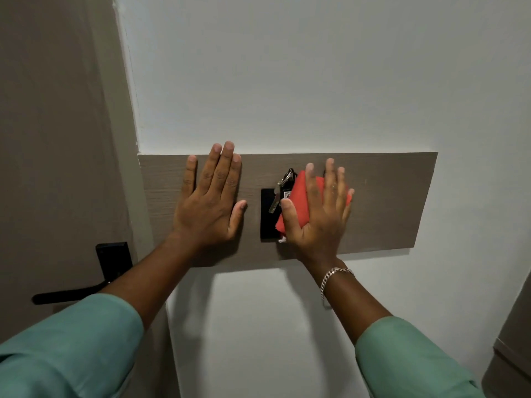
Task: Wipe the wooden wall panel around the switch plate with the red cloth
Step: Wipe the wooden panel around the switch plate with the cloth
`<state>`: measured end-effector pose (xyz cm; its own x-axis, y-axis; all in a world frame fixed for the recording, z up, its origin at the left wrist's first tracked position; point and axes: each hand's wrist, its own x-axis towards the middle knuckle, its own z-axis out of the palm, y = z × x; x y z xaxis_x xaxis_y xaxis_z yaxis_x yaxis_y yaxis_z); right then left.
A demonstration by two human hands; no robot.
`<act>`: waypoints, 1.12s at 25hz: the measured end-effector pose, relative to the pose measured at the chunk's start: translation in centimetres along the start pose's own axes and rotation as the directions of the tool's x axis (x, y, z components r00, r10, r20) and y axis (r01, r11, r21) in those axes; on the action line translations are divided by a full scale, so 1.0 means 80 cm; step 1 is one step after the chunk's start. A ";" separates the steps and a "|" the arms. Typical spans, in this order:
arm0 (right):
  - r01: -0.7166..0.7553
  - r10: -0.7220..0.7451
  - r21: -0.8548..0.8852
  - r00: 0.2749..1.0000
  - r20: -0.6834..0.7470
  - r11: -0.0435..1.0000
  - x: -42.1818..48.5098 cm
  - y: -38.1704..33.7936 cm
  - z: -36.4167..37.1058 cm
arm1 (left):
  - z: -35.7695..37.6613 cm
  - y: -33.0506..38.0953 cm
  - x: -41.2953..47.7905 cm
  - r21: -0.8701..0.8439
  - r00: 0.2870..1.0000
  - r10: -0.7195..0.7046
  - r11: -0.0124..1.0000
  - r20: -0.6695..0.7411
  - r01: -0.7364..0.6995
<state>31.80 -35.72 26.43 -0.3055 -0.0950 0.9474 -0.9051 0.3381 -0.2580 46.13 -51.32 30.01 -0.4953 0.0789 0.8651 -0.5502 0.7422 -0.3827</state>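
A grey-brown wooden wall panel runs across the white wall. A black switch plate sits near its middle, with keys hanging over it. My right hand presses a folded red cloth flat against the panel, just right of the plate and partly over its edge. My left hand lies flat on the panel left of the plate, fingers spread, holding nothing. A silver bracelet is on my right wrist.
A brown door with a black lever handle stands at the left, next to the panel's end. White wall fills the area above and below. A brown cabinet edge shows at the lower right.
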 end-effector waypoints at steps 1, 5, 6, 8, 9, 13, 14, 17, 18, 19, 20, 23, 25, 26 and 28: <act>0.125 -0.124 -0.043 0.992 0.023 0.991 -0.002 0.000 0.000 | -0.003 0.001 0.000 -0.015 1.000 -0.010 1.000 0.019 0.010; 0.498 -0.486 -0.106 0.866 0.118 0.861 -0.003 0.041 -0.011 | -0.032 0.022 0.002 -0.236 0.993 -0.116 0.964 0.032 0.120; 0.492 -0.481 -0.110 0.870 0.110 0.864 -0.002 0.046 -0.012 | -0.041 0.037 0.004 -0.291 0.991 -0.132 0.948 0.005 0.128; 0.475 -0.465 -0.099 0.878 0.112 0.874 -0.001 0.044 -0.014 | -0.058 0.074 0.011 -0.363 0.981 -0.187 0.918 -0.046 0.158; 0.471 -0.460 -0.082 0.879 0.126 0.878 0.000 0.043 -0.016 | -0.067 0.092 0.016 -0.415 0.973 -0.226 0.890 -0.039 0.190; 0.411 -0.403 -0.025 0.902 0.155 0.911 0.001 0.044 -0.023 | -0.090 0.136 0.027 -0.612 0.924 -0.366 0.707 0.112 0.355; 0.394 -0.386 -0.021 0.908 0.166 0.919 0.002 0.043 -0.023 | -0.091 0.142 0.028 -0.619 0.911 -0.386 0.684 0.142 0.386; 0.404 -0.397 -0.005 0.900 0.178 0.915 0.003 0.046 -0.021 | -0.091 0.157 0.029 -0.633 0.850 -0.471 0.590 0.234 0.501; 0.425 -0.417 -0.005 0.891 0.178 0.905 0.003 0.052 -0.022 | -0.090 0.162 0.030 -0.641 0.833 -0.494 0.561 0.249 0.524; 0.450 -0.442 -0.001 0.879 0.178 0.893 0.001 0.061 -0.022 | -0.089 0.167 0.030 -0.639 0.828 -0.495 0.553 0.264 0.534; 0.473 -0.466 0.002 0.868 0.172 0.881 0.000 0.070 -0.023 | -0.089 0.174 0.029 -0.631 0.832 -0.478 0.561 0.281 0.536; 0.479 -0.473 -0.005 0.870 0.139 0.878 0.007 0.085 -0.021 | -0.089 0.186 0.038 -0.600 0.854 -0.440 0.616 0.277 0.511; 0.459 -0.454 -0.011 0.882 0.126 0.888 0.020 0.080 -0.018 | -0.087 0.181 0.052 -0.599 0.838 -0.481 0.601 0.257 0.529; 0.460 -0.455 -0.009 0.880 0.134 0.888 0.024 0.078 -0.017 | -0.085 0.177 0.056 -0.605 0.812 -0.519 0.566 0.266 0.560; 0.505 -0.498 -0.003 0.852 0.160 0.863 0.024 0.076 -0.017 | -0.080 0.173 0.050 -0.630 0.763 -0.583 0.489 0.279 0.603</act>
<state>26.12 -32.59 26.97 0.1428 -0.3990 0.9058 -0.9347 0.2467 0.2560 40.84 -36.51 30.27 -0.2452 -0.5580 0.7928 -0.1442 0.8297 0.5393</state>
